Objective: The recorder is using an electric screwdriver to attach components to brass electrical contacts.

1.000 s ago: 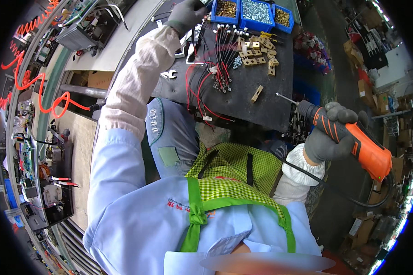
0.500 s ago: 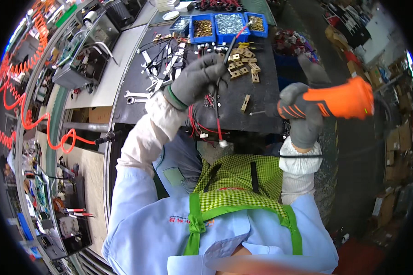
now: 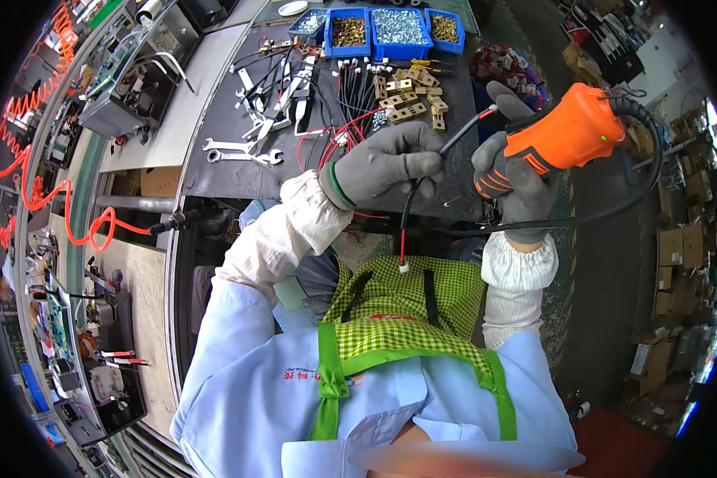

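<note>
Handling a red-ended wire lead (image 3: 464,133) beside an orange electric screwdriver (image 3: 567,127).
Lead pinched by left fingers (image 3: 424,164), screwdriver gripped by right fingers (image 3: 490,152); careful positioning seems needed.

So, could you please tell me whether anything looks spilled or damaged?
Small silvery metal pieces lie loose on the black tabletop beside brass-coloured blocks, outside the blue plastic bins, so they look possibly spilled. The black-and-red cable in the gloved left hand and orange power screwdriver in the right hand show no obvious damage.
</note>
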`<state>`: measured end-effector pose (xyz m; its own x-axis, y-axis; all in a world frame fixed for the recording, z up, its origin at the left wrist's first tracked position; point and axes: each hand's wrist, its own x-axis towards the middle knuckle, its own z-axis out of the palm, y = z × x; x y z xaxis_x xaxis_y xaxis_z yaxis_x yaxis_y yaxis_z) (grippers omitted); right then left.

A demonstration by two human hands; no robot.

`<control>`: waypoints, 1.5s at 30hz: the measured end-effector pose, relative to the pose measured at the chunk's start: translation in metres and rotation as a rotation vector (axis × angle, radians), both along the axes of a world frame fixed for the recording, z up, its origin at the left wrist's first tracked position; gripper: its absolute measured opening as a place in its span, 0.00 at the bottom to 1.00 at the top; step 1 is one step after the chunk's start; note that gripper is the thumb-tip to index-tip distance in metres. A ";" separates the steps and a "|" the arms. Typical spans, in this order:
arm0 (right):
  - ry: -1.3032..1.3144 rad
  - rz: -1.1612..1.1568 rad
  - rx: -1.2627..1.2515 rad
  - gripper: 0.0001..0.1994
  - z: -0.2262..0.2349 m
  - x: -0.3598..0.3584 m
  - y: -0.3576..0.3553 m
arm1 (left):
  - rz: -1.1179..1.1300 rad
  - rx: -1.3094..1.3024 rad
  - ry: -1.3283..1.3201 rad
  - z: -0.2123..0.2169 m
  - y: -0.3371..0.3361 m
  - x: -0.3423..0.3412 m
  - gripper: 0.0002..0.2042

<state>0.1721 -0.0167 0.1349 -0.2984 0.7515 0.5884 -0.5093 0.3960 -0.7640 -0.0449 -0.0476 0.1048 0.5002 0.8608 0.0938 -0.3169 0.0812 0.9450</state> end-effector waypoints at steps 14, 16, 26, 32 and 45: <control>-0.154 -0.113 0.018 0.36 0.007 -0.021 -0.016 | 0.041 0.190 -0.104 0.038 0.033 0.021 0.19; -0.112 -0.129 -0.005 0.37 0.007 -0.022 -0.014 | 0.051 0.179 -0.064 0.031 0.034 0.017 0.19; -0.039 0.148 -0.062 0.39 -0.002 0.007 0.006 | 0.081 0.073 -0.169 0.017 0.030 0.006 0.15; -0.277 -0.079 -0.082 0.38 0.006 -0.012 -0.015 | 0.089 0.079 -0.286 0.028 0.026 0.014 0.21; -0.151 -0.041 -0.040 0.38 0.003 -0.016 -0.015 | 0.090 0.567 -0.088 0.014 0.053 0.022 0.18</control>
